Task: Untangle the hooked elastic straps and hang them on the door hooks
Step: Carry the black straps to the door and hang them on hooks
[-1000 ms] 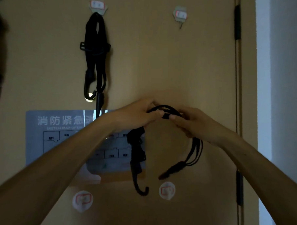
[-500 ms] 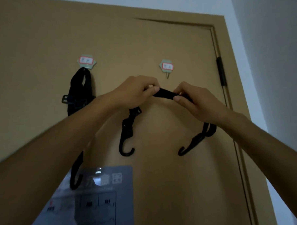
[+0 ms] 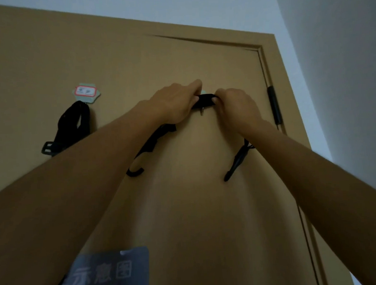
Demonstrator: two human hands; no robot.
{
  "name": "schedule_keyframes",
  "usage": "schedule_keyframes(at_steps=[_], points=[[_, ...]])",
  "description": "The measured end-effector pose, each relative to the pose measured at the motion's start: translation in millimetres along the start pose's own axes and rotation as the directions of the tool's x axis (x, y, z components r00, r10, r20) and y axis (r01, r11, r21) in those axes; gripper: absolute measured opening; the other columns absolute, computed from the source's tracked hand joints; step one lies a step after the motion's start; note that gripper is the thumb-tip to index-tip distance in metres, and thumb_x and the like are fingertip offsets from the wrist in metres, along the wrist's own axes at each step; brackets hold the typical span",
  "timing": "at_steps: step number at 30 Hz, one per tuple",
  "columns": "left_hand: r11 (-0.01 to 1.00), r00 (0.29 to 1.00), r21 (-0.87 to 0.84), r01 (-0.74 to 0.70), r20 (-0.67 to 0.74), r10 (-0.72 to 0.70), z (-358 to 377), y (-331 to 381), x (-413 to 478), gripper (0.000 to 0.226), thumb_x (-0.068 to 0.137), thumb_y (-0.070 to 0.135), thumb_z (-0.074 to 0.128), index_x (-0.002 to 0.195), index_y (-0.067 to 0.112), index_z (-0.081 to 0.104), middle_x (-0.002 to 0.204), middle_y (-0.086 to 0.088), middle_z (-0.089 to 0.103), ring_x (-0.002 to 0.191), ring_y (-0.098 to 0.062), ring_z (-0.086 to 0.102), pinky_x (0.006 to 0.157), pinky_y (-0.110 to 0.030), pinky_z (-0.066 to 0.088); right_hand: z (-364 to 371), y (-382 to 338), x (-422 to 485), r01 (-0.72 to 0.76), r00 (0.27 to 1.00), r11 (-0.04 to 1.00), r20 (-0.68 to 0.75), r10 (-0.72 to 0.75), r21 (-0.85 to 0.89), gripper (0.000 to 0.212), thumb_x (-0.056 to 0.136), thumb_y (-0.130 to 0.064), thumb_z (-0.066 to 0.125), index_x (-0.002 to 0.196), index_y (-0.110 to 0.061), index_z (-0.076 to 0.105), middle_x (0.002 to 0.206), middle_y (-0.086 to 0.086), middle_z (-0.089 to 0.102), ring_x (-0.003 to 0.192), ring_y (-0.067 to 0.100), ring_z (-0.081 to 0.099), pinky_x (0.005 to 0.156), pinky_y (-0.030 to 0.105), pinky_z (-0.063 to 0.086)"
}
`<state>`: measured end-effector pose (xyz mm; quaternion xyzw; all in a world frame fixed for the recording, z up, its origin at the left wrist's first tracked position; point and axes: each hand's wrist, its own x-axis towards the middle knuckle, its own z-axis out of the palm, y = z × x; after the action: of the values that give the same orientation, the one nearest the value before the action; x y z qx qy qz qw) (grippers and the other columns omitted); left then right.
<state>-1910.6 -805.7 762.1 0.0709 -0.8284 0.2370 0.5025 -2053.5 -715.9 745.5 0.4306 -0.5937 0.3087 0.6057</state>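
Both hands – left hand (image 3: pixel 176 104) and right hand (image 3: pixel 235 103) – pinch the black hooked elastic strap (image 3: pixel 204 101) taut over the small metal door hook (image 3: pixel 202 112).

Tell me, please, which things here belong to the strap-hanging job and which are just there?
Job: left hand and right hand, holding the black strap; door hook showing just under it; second strap already hanging from the labelled hook.
Just there: blue notice; door hinge.

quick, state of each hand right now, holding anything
Left hand: closed, pinching the black strap just above the door hook.
Right hand: closed, pinching the same strap from the other side.
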Motion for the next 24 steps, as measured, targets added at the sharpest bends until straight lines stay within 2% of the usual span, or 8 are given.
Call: schedule_keyframes(at_steps=[4, 6, 9, 11, 14, 18, 21, 24], points=[[0.988, 0.998, 0.141, 0.063, 0.003, -0.064, 9, 8, 0, 0.007, 0.096, 0.021, 0.037, 0.099, 0.016, 0.040, 0.085, -0.011, 0.044, 0.075, -0.030, 0.044, 0.061, -0.036, 0.030, 5, -3, -5, 0.020, 1.000, 0.991, 0.009, -0.019, -0.134, 0.030, 0.099, -0.027, 0.036, 0.103, -0.004, 0.055, 0.101, 0.021, 0.061, 0.087, 0.037, 0.055, 0.064, 0.034, 0.029], [0.982, 0.993, 0.149, 0.114, 0.004, -0.116, 12, 14, -3, 0.018, 0.094, 0.023, 0.041, 0.109, 0.015, 0.047, 0.094, -0.013, 0.046, 0.079, -0.030, 0.043, 0.066, -0.034, 0.031, 7, -4, -13, 0.020, 0.999, 0.987, 0.042, -0.014, -0.158, 0.032, 0.098, -0.027, 0.037, 0.104, -0.002, 0.056, 0.104, 0.024, 0.060, 0.094, 0.040, 0.056, 0.066, 0.034, 0.029], [0.978, 0.979, 0.058, 0.201, 0.028, -0.203, 12, 21, -3, 0.029, 0.092, 0.022, 0.044, 0.119, 0.011, 0.050, 0.120, -0.018, 0.052, 0.086, -0.028, 0.045, 0.072, -0.031, 0.034, 9, -8, -16, -0.097, 0.985, 0.995, 0.141, 0.096, -0.004, 0.029, 0.095, -0.027, 0.041, 0.093, -0.002, 0.056, 0.094, 0.022, 0.056, 0.090, 0.037, 0.055, 0.066, 0.031, 0.028], [0.965, 0.967, -0.061, 0.254, 0.051, -0.251, 15, 24, -2, 0.032, 0.091, 0.019, 0.044, 0.120, 0.007, 0.051, 0.127, -0.017, 0.052, 0.087, -0.023, 0.042, 0.074, -0.029, 0.034, 10, -10, -15, -0.219, 0.955, 0.965, 0.236, 0.182, 0.144, 0.027, 0.093, -0.025, 0.042, 0.077, -0.004, 0.046, 0.084, 0.017, 0.048, 0.080, 0.031, 0.048, 0.062, 0.029, 0.027], [0.929, 0.947, -0.185, 0.321, 0.045, -0.319, 19, 28, -6, 0.030, 0.088, 0.016, 0.045, 0.113, 0.001, 0.054, 0.124, -0.019, 0.054, 0.087, -0.023, 0.042, 0.073, -0.027, 0.033, 10, -18, -23, -0.286, 0.939, 0.922, 0.270, 0.214, 0.261, 0.036, 0.095, -0.023, 0.039, 0.062, -0.009, 0.039, 0.078, 0.014, 0.049, 0.075, 0.028, 0.046, 0.060, 0.029, 0.028], [0.873, 0.916, -0.296, 0.388, 0.015, -0.402, 24, 35, -17, 0.026, 0.086, 0.015, 0.049, 0.108, 0.003, 0.056, 0.118, -0.018, 0.058, 0.098, -0.029, 0.054, 0.070, -0.027, 0.035, 11, -33, -36, -0.268, 0.945, 0.946, 0.244, 0.220, 0.185, 0.028, 0.097, -0.026, 0.034, 0.086, -0.007, 0.052, 0.091, 0.013, 0.051, 0.081, 0.029, 0.048, 0.067, 0.031, 0.030], [0.879, 0.918, -0.301, 0.371, -0.025, -0.396, 26, 37, -28, 0.009, 0.085, 0.016, 0.050, 0.090, 0.010, 0.053, 0.110, -0.015, 0.062, 0.086, -0.024, 0.050, 0.069, -0.027, 0.036, 9, -37, -44, -0.221, 0.963, 0.965, 0.191, 0.192, 0.144, 0.024, 0.096, -0.024, 0.037, 0.081, -0.009, 0.046, 0.097, 0.019, 0.057, 0.079, 0.029, 0.047, 0.065, 0.033, 0.031], [0.882, 0.923, -0.318, 0.347, -0.050, -0.381, 29, 38, -44, 0.014, 0.086, 0.014, 0.048, 0.089, 0.005, 0.059, 0.097, -0.011, 0.062, 0.083, -0.023, 0.052, 0.071, -0.032, 0.043, 0, -40, -57, -0.193, 0.973, 0.977, 0.145, 0.179, 0.091, 0.023, 0.095, -0.021, 0.039, 0.082, -0.007, 0.051, 0.095, 0.019, 0.058, 0.082, 0.032, 0.054, 0.064, 0.033, 0.033]])
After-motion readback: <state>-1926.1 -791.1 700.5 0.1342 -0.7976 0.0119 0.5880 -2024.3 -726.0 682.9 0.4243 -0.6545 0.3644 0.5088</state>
